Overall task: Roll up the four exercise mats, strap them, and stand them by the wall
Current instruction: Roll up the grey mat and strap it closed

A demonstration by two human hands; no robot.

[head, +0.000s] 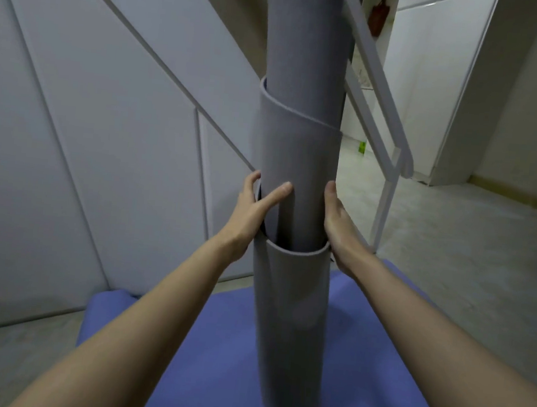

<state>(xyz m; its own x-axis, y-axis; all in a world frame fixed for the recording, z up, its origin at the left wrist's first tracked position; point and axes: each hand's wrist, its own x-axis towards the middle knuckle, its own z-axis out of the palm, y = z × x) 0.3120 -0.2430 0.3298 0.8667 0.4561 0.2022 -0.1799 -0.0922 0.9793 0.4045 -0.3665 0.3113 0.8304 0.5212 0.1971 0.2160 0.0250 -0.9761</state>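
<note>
We see a white panelled wall (88, 120) close on the left, slanting up behind the work. A white rail (379, 99) runs down on the right, just behind the grey mat (299, 173), and its post meets the floor (467, 271) near the right wrist. Beyond the rail the floor lies open towards a doorway. To the left, only a narrow strip of floor shows between the wall and the blue mat (220, 346).

Both arms reach forward, bare, almost straight, and meet at the same height. The left hand (249, 214) grips the grey mat from the left. Its thumb (278, 192) lies across the front and 1 finger curls round the far edge. The right hand (340, 230) presses its palm to the right side, thumb pointing up. Its fingers are hidden behind, so we cannot tell whether they wrap round.

The grey mat stands upright between the 2 hands, rolled but telescoped into loose stepped layers. Its foot rests on the blue mat, which lies flat with its left end curled up.
</note>
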